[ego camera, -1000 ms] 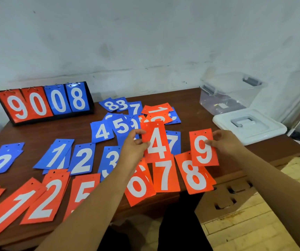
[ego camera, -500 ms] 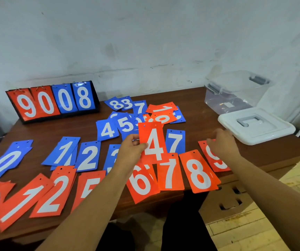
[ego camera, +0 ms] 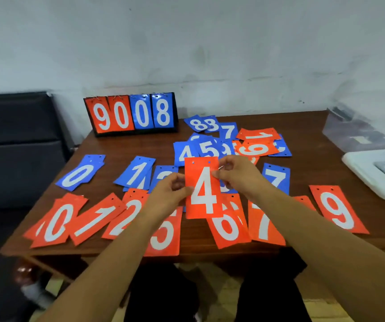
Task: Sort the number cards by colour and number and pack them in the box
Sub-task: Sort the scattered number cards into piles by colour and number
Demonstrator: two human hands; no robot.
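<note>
**Two hands on the orange-red card with a white 4 (ego camera: 204,189), and its slot lies near and left**

Nearest you, along the front edge of the brown wooden surface (ego camera: 117,145), the orange-red row reads 0, 1, then the orange-red 2 card (ego camera: 126,217), the orange-red 5 card (ego camera: 163,233), 6, 7 and 9. No 3 or 4 shows there, so I judge the slot sits between the 2 and the 5, right under your left forearm.

Just beyond, the 4 is raised over the row, its long axis running away from you and its digit upright. Your left hand (ego camera: 168,194) has a pinching grip on its left edge at mid-height. Your right hand (ego camera: 235,175) pinches the right edge nearer the top. The slot is toward you and left of the card, so your left hand is nearer.

Farther off are the blue rows and a mixed heap. The clear plastic box (ego camera: 354,131) stands far right, well apart.
</note>
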